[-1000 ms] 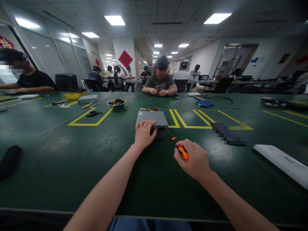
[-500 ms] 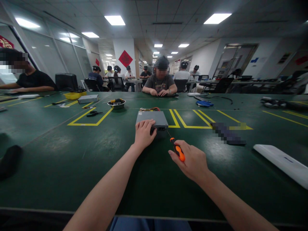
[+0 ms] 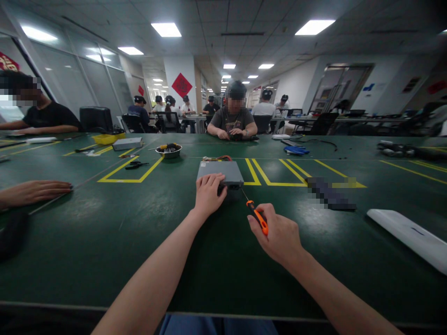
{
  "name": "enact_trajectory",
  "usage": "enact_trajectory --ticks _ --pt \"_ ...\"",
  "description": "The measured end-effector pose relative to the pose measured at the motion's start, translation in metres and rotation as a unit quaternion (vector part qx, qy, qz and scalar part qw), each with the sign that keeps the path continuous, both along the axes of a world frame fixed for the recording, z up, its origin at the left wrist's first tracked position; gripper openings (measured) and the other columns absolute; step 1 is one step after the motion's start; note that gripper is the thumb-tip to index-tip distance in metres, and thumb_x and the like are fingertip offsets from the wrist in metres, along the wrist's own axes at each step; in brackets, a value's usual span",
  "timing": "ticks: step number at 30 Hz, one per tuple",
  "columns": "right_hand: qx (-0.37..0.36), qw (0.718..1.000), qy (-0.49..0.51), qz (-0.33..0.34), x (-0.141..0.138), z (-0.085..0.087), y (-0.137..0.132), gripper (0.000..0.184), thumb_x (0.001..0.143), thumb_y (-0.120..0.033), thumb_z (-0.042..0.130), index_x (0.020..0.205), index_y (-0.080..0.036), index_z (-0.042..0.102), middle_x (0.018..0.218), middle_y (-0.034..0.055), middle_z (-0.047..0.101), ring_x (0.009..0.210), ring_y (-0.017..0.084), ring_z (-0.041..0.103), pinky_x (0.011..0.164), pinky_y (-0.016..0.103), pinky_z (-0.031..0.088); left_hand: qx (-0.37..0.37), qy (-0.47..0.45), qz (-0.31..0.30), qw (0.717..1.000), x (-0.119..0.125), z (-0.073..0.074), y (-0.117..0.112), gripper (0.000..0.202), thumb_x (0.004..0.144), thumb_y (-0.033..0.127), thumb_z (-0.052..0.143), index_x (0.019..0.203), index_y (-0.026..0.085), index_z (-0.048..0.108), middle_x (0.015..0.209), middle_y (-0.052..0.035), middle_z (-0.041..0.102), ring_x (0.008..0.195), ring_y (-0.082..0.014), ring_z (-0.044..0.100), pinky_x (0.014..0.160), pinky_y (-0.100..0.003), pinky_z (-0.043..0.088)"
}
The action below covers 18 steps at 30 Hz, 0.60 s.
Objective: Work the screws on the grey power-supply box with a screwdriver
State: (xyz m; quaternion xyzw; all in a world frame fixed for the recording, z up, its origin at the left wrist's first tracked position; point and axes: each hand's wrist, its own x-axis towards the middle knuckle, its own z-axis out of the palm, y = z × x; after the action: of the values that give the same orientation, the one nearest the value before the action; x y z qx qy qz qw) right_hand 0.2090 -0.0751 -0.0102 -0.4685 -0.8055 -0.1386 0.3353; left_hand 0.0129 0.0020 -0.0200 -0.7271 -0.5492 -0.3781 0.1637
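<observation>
A person's left hand (image 3: 209, 193) grasps the near edge of a grey metal box (image 3: 226, 168), which sits on a green worktop (image 3: 195, 288) beneath and just beyond those fingers, while the right hand (image 3: 281, 232) grips an orange-and-black screwdriver (image 3: 254, 212), its tip at the box's near right corner. Beyond the left hand, to its left, stands a bowl (image 3: 169, 155) of tools; a co-worker (image 3: 232, 118) sits opposite, beyond both hands.
</observation>
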Motion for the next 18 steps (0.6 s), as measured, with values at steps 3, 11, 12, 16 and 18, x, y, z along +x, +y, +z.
enact_trajectory --ticks 3,11,12,16,18 --pt "0.006 1.000 0.008 0.000 0.0000 -0.0014 -0.0001 0.019 0.086 -0.034 0.042 0.089 -0.017 0.047 0.059 -0.0026 0.055 0.047 0.011 0.053 0.047 0.021 0.033 0.000 0.001 0.000 1.000 0.0001 0.0002 -0.0002 0.028 0.082 0.029 0.049 0.110 0.026 0.053 0.119 -0.0026 0.057 0.111 -0.0221 0.046 0.094 -0.039 0.029" --pt "0.059 0.997 -0.035 0.023 0.0006 0.0014 -0.0008 0.019 0.085 -0.032 0.044 0.084 -0.016 0.053 0.074 0.0036 0.058 0.064 0.014 0.055 0.057 0.024 0.037 -0.001 0.005 0.000 1.000 0.0000 0.0010 -0.0011 0.028 0.083 0.029 0.048 0.110 0.025 0.053 0.120 -0.0021 0.057 0.111 -0.0213 0.046 0.094 -0.039 0.029" --pt "0.060 0.997 -0.038 0.017 0.0008 0.0012 -0.0006 0.023 0.087 -0.036 0.042 0.085 -0.016 0.054 0.072 0.0033 0.058 0.061 0.014 0.055 0.056 0.024 0.036 -0.002 0.005 0.000 1.000 0.0000 0.0009 -0.0011 0.028 0.083 0.029 0.048 0.110 0.025 0.053 0.120 -0.0022 0.057 0.111 -0.0214 0.046 0.094 -0.039 0.030" --pt "0.045 0.999 -0.026 -0.007 0.0009 -0.0016 0.0004 0.032 0.090 -0.042 0.035 0.091 -0.015 0.053 0.059 -0.0010 0.057 0.047 0.012 0.052 0.048 0.023 0.030 0.001 0.004 0.001 1.000 -0.0001 0.0002 -0.0004 0.028 0.082 0.029 0.049 0.109 0.025 0.053 0.119 -0.0018 0.057 0.111 -0.0214 0.046 0.093 -0.039 0.030" --pt "0.050 0.999 -0.012 -0.006 0.0007 -0.0026 0.0007 0.028 0.089 -0.038 0.038 0.091 -0.015 0.052 0.059 -0.0016 0.056 0.047 0.011 0.052 0.049 0.022 0.031 0.005 0.003 0.001 1.000 -0.0001 -0.0001 -0.0001 0.028 0.082 0.029 0.050 0.109 0.025 0.052 0.119 -0.0012 0.057 0.111 -0.0210 0.046 0.094 -0.038 0.030"
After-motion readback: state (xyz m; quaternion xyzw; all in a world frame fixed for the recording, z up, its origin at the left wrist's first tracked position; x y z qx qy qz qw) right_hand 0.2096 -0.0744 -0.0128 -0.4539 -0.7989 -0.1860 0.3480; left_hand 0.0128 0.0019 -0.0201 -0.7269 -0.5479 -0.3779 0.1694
